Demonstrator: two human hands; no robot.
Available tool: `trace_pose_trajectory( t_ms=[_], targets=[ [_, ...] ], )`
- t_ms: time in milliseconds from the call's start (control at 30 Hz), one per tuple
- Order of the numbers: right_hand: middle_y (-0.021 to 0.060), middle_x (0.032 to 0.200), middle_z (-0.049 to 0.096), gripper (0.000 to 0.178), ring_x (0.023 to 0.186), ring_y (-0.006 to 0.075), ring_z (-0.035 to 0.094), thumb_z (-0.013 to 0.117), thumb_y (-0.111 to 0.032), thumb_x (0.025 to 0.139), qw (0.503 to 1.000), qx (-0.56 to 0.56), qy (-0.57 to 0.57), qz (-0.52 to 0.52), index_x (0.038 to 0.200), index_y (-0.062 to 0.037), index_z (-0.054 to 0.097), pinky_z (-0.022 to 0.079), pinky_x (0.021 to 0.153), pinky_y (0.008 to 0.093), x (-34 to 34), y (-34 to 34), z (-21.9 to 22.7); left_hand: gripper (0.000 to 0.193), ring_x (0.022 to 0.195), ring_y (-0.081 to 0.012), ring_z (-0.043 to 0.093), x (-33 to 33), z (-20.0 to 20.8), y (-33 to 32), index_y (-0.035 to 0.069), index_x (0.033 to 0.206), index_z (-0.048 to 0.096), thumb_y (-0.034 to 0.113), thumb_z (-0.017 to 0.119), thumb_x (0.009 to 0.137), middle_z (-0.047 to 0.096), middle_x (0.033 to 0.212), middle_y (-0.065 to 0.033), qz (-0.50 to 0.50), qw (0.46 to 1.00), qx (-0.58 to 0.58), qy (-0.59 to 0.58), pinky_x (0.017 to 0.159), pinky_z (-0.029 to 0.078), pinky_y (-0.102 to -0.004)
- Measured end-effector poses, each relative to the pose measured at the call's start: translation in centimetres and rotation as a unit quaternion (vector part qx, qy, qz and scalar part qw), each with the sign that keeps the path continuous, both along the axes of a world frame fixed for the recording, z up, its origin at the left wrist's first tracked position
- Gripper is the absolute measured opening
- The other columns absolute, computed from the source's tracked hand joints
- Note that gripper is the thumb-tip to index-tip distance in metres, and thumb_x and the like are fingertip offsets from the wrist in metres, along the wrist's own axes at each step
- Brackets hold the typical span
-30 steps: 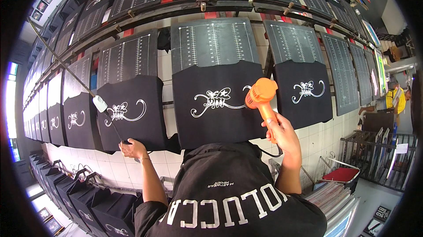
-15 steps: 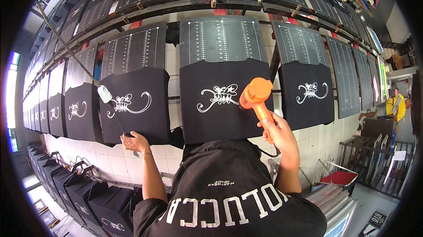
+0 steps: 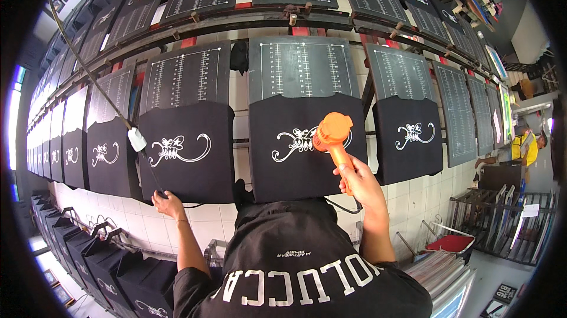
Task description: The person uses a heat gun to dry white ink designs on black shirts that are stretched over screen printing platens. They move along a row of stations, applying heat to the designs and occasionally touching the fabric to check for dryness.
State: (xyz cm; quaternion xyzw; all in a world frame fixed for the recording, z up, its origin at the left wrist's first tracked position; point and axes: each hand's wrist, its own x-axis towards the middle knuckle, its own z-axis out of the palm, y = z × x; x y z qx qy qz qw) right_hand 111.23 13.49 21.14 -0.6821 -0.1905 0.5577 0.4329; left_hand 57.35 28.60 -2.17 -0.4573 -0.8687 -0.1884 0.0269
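My right hand (image 3: 361,181) grips the handle of an orange heat gun (image 3: 338,129). Its head hovers above the middle black fabric piece (image 3: 301,179), covering part of the white line print (image 3: 288,145). My left hand (image 3: 169,203) is closed around a thin black power cord (image 3: 155,175) by the front edge of the left board. That cord runs up to a white socket connector (image 3: 136,139) hanging from a cable over the left fabric piece (image 3: 186,179). A cord also shows below my right wrist.
Dark boards with white ruler marks (image 3: 304,70) stand in rows, most with printed black fabric. A metal rail (image 3: 254,22) runs behind them. Boards of another row (image 3: 103,256) lie at lower left. A red-seated chair (image 3: 450,242) and rack (image 3: 502,223) stand right; a person in yellow (image 3: 527,149) is beyond.
The heat gun has shifted left over the middle print and now hides more of its right part. My left hand has moved slightly left with the cord. The whole view has shifted a little.
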Motion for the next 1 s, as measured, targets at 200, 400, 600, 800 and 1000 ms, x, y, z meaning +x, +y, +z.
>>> trace_pose_trajectory(
  t_ms=[200, 400, 600, 800, 1000],
  targets=[
    [0.0057, 0.092, 0.062, 0.033, 0.061, 0.008, 0.054, 0.052, -0.021, 0.098, 0.999, 0.021, -0.029, -0.007, 0.124, -0.0013, 0.054, 0.049, 0.056, 0.023, -0.8, 1.2, -0.9, 0.047, 0.133, -0.0365, 0.039, -5.5, -1.0, 2.2, 0.012, 0.138, 0.047, 0.012, 0.048, 0.092, 0.039, 0.146, -0.0217, 0.01, 1.0, -0.02, -0.001, 0.109, 0.031, -0.0475],
    [0.0054, 0.091, 0.062, 0.036, 0.061, 0.0085, 0.054, 0.053, -0.023, 0.098, 0.996, 0.046, -0.066, -0.028, 0.126, -0.0012, 0.053, 0.048, 0.055, 0.0236, -1.2, 3.1, -1.4, 0.045, 0.139, -0.0356, 0.032, -7.0, -3.7, 3.2, 0.004, 0.139, 0.046, 0.011, 0.044, 0.094, 0.042, 0.144, -0.0241, 0.003, 0.995, 0.089, -0.04, 0.115, 0.026, -0.0428],
    [0.0062, 0.09, 0.063, 0.037, 0.061, 0.0091, 0.055, 0.053, -0.024, 0.098, 0.996, 0.041, -0.064, -0.039, 0.126, -0.0003, 0.054, 0.049, 0.056, 0.0241, -1.1, 3.9, -1.5, 0.045, 0.14, -0.0356, 0.028, -5.5, -3.4, 3.4, 0.003, 0.139, 0.045, 0.01, 0.045, 0.095, 0.035, 0.146, -0.0257, 0.023, 0.995, 0.088, -0.036, 0.113, 0.028, -0.0432],
    [0.0065, 0.09, 0.064, 0.037, 0.061, 0.0089, 0.055, 0.053, -0.024, 0.098, 0.996, 0.039, -0.057, -0.062, 0.127, -0.0007, 0.054, 0.05, 0.056, 0.0238, -0.6, 4.3, -1.6, 0.047, 0.136, -0.0349, 0.033, -5.4, -2.5, 4.3, 0.008, 0.14, 0.045, 0.016, 0.049, 0.094, 0.033, 0.147, -0.0229, 0.087, 0.992, 0.072, -0.058, 0.11, 0.033, -0.0424],
    [0.006, 0.089, 0.063, 0.038, 0.061, 0.0088, 0.055, 0.053, -0.024, 0.098, 0.995, 0.034, -0.061, -0.072, 0.129, -0.0012, 0.054, 0.05, 0.056, 0.0238, -0.2, 4.5, -1.9, 0.047, 0.134, -0.0341, 0.035, -3.6, -0.8, 4.7, 0.011, 0.141, 0.045, 0.019, 0.05, 0.094, 0.031, 0.148, -0.0207, 0.123, 0.988, 0.057, -0.075, 0.106, 0.038, -0.0419]
  ],
)
